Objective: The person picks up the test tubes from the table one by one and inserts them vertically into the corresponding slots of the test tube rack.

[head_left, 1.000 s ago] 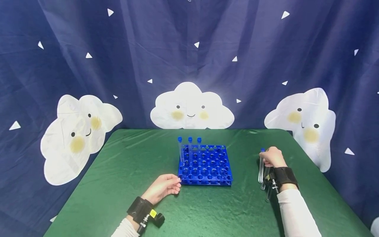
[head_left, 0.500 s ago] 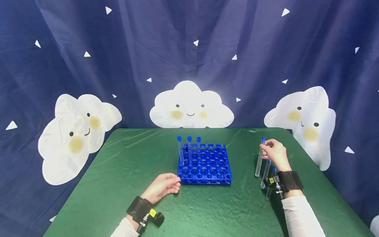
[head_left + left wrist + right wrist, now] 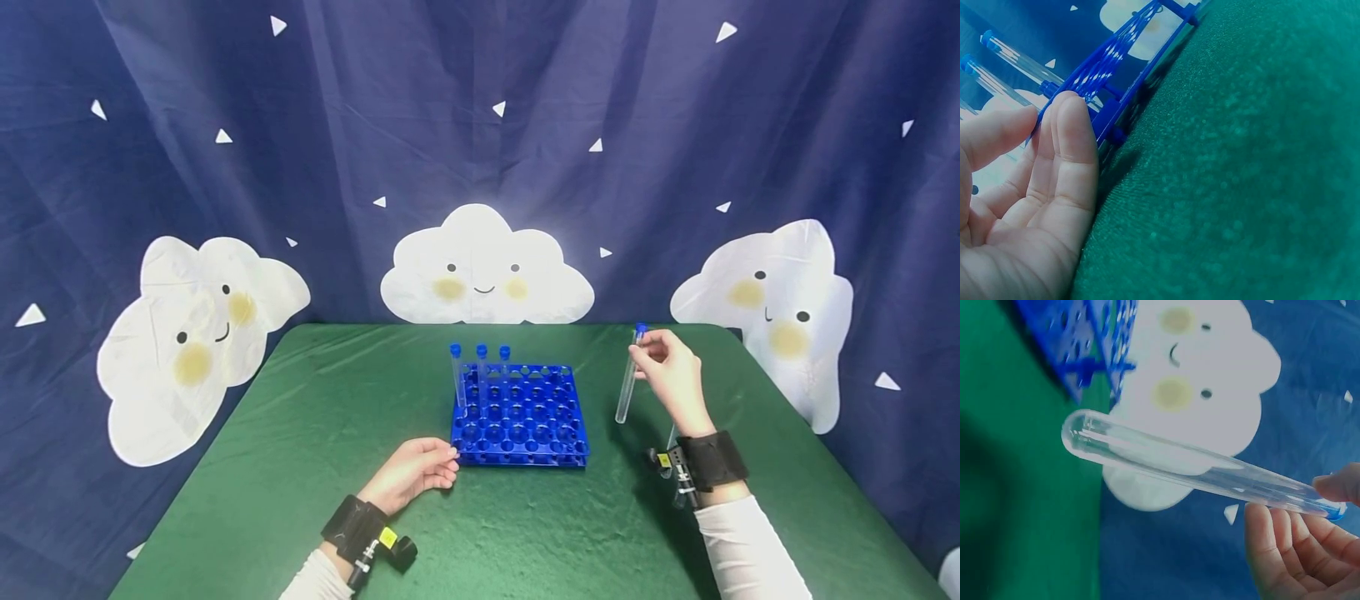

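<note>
While my left hand (image 3: 416, 473) rests with relaxed fingers against the front corner of the blue rack (image 3: 519, 417) to steady it, my right hand (image 3: 671, 375) pinches a test tube (image 3: 628, 379) near its cap, raised above the table (image 3: 300, 467) just right of the rack.

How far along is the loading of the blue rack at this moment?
Done: three capped tubes stand in the blue rack along its far row. In hand: the right hand pinches a fourth tube near its cap, in the air right of the rack; the left hand touches the rack's near-left corner. Left: most holes are empty.
</note>
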`<state>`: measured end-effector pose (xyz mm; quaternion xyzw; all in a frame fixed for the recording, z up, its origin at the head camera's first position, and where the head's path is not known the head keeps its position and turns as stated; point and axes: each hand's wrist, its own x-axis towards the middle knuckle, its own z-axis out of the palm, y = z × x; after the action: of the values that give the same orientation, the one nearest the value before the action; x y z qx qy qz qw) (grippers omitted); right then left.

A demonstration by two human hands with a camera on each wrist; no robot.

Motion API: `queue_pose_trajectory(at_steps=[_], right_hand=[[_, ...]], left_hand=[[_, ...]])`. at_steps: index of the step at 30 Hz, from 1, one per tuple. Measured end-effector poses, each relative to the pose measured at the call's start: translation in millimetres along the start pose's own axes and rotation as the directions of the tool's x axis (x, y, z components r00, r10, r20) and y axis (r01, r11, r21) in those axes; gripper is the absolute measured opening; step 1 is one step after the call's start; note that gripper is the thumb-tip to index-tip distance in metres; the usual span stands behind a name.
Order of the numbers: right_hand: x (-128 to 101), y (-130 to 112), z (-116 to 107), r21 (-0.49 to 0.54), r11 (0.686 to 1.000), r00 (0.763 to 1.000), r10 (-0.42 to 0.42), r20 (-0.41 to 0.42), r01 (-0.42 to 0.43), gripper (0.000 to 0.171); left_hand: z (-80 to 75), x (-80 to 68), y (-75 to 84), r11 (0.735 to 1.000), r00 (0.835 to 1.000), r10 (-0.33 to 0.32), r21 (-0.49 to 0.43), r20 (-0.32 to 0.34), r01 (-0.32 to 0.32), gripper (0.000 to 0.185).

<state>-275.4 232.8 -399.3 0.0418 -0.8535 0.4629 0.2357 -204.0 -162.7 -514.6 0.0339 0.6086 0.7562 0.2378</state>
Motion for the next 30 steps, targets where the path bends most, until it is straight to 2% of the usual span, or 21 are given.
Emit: queue_pose_trajectory(at_steps=[6,15,22,30], right_hand=[[-3.5,-19.6,19.2,0.055,0.994,0.995,-0.093,-0.025,0.094,0.021],[-9.8,-44.8,47.6,0.111,0.966,0.973,-0.231,-0.019,0.232,0.021],[-14.7,-59.0,63.9,0.145,0.965,0.975,-0.221,0.008,0.218,0.019],[-18.5,-65.3,79.6,0.090,0.966,0.967,-0.250,0.052,0.244,0.019]], left_hand=[[0.2,0.1,0.0,1.000,1.000,-0.002,-0.003,0.007,0.002,0.004],[1.6,-1.2,0.4,1.000,1.000,-0.001,-0.001,0.007,0.001,0.008],[1.6,-1.5,1.7,1.000,1.000,-0.002,0.004,0.006,0.001,0.008],[1.3,-2.0,2.4,1.000,1.000,0.000,0.002,0.012,0.000,0.007]])
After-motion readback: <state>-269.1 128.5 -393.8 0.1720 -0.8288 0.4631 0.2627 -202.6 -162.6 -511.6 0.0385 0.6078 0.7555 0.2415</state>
